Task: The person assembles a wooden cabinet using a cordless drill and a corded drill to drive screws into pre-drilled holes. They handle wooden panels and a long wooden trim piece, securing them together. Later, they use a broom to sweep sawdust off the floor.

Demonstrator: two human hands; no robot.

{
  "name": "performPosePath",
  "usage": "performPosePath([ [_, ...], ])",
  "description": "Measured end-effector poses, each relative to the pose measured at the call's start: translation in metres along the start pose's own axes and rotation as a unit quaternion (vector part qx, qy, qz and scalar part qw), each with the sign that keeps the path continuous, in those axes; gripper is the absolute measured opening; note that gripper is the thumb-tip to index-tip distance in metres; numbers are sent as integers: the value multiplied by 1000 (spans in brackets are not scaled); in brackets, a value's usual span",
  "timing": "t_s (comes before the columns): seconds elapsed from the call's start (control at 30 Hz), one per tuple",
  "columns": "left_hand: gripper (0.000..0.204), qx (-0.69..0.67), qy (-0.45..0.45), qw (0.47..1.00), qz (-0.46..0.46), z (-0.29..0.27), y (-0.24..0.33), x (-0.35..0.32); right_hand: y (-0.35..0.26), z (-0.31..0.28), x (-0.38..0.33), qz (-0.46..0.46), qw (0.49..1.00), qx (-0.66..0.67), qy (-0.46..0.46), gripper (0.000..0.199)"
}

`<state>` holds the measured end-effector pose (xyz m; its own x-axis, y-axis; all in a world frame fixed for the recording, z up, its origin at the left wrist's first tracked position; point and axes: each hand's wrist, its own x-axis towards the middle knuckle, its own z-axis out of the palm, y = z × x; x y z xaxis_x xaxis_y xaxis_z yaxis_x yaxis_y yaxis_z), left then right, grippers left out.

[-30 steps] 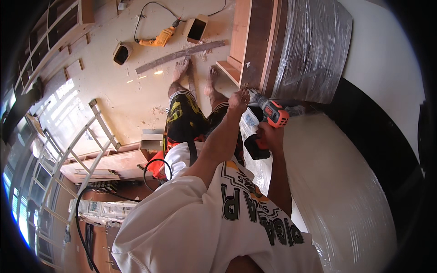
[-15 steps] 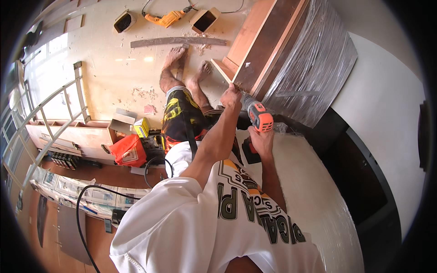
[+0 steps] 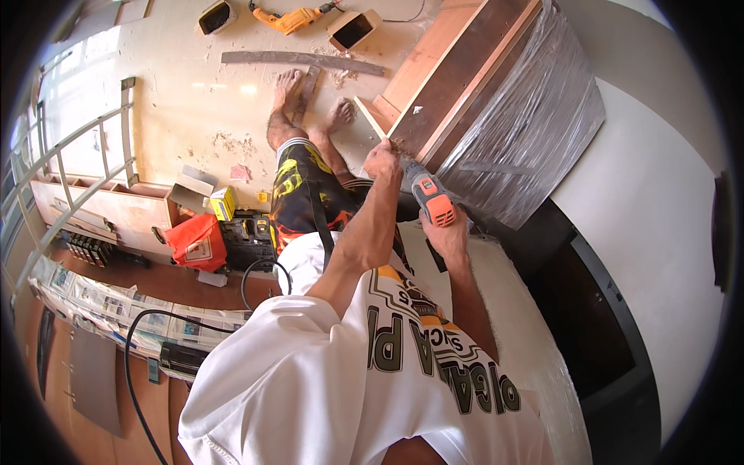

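My right hand (image 3: 448, 232) grips an orange and black cordless drill (image 3: 428, 198), its nose pointing up-left at the lower corner of a brown wooden cabinet panel (image 3: 457, 85). My left hand (image 3: 384, 159) reaches forward, fingers pinched together right at the drill's tip against that corner. What the fingers pinch is too small to see. The cabinet's right side is wrapped in clear plastic film (image 3: 527, 132). My bare feet (image 3: 288, 81) stand on the pale floor below the panel.
On the floor lie a long grey strip (image 3: 302, 60), an orange corded drill (image 3: 291, 17), two small open boxes (image 3: 353, 29), a red bag (image 3: 198, 240), a black tool case (image 3: 248, 232) and a black cable (image 3: 132, 364). A railing (image 3: 85, 163) runs along the left.
The view has swung, so the floor and cabinet sit lower and larger. Both hands and the drill stay together at the panel's lower corner.
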<state>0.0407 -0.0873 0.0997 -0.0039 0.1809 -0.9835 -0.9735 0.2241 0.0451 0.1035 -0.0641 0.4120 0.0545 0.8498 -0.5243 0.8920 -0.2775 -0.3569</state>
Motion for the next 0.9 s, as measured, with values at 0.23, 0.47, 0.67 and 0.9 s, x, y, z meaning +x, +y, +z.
performPosePath([
  [0.23, 20, 261, 222, 932, 121, 64, 23, -75, 0, 6, -11, 95, 992, 61, -49, 31],
  [0.47, 20, 228, 201, 945, 122, 63, 21, -72, -5, 1, -6, 80, 994, 37, -68, 24],
  [0.67, 17, 284, 166, 921, 209, 65, 20, -82, -3, 4, -4, 71, 994, 56, -53, 17],
  [0.9, 13, 398, 148, 859, 288, 57, 22, -74, -1, 3, 2, 92, 989, 65, -94, 21],
])
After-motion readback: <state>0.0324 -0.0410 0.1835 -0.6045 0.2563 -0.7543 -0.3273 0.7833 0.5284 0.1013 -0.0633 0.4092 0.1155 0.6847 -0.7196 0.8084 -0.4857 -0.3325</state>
